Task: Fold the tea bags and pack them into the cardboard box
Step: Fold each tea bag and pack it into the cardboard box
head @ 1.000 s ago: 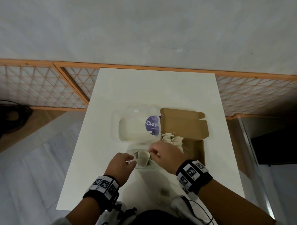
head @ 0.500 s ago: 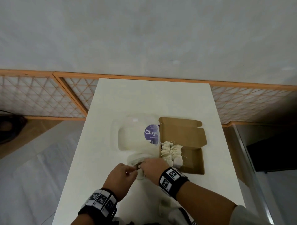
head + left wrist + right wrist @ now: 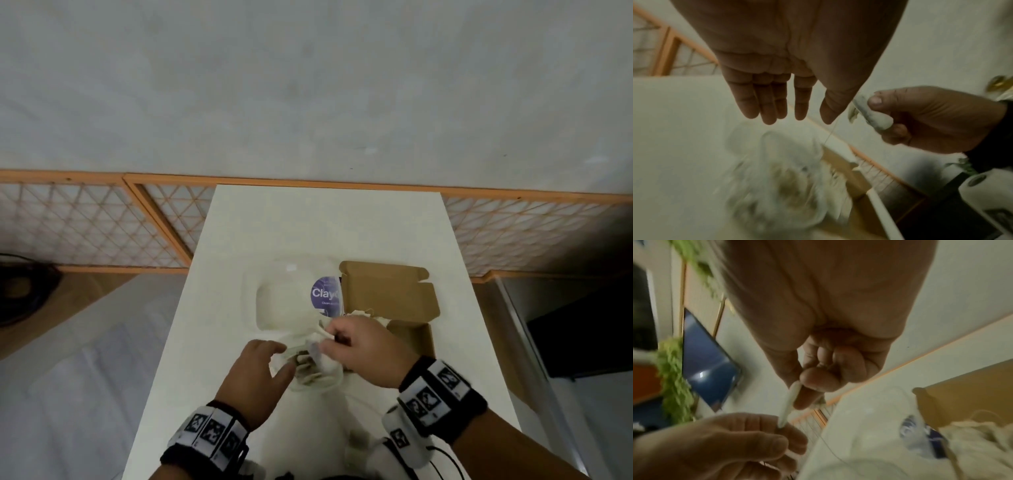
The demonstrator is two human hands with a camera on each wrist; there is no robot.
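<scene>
The right hand (image 3: 368, 349) is pinching a folded tea bag (image 3: 872, 114) between thumb and forefinger, holding it up above the table (image 3: 325, 226). In the right wrist view the same bag (image 3: 789, 402) is showing edge-on, a thin white strip sticking out below the thumb. A thin string (image 3: 829, 133) is hanging down from it toward the table.

The left hand (image 3: 255, 380) is hovering just beside the right, fingers (image 3: 764, 104) straight and slightly spread, gripping nothing. Whether the thumb is touching the string is not clear.

Under the two hands a clear bowl (image 3: 317, 378) is sitting on the table, holding loose tea bags; it is blurred in the left wrist view. Just behind it a clear bag (image 3: 291, 301) with a purple label (image 3: 325, 294) is lying against the left side of the box (image 3: 394, 294). The box is standing open, its lid flap folded back, and folded bags (image 3: 363, 312) are lying at its near left end, partly hidden by the right hand.
</scene>
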